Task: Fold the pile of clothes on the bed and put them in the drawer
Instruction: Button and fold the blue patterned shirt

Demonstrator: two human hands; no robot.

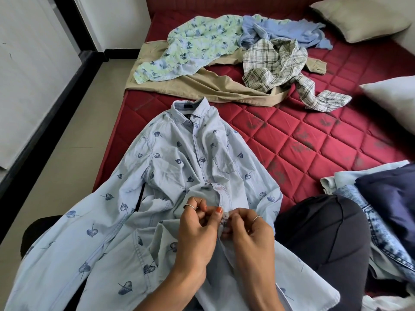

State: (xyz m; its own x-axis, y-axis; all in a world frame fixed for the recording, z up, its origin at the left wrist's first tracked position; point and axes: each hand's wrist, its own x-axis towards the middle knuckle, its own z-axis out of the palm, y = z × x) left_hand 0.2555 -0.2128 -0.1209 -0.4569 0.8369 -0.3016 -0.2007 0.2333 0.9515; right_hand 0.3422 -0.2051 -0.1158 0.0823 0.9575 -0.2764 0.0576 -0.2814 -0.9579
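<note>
Head: pale-blue leaf-print shirt (pixel 179 167) spread, creased, part-buttoned.

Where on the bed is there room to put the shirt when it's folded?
The bare red mattress is free between the leaf-print shirt, the checked shirt and the grey pillow. It is crowded at the far end with loose clothes, and by the jeans pile on the right.

The shirt's (pixel 170 176) hem runs off the bottom edge; its collar label seems unreadable.
</note>
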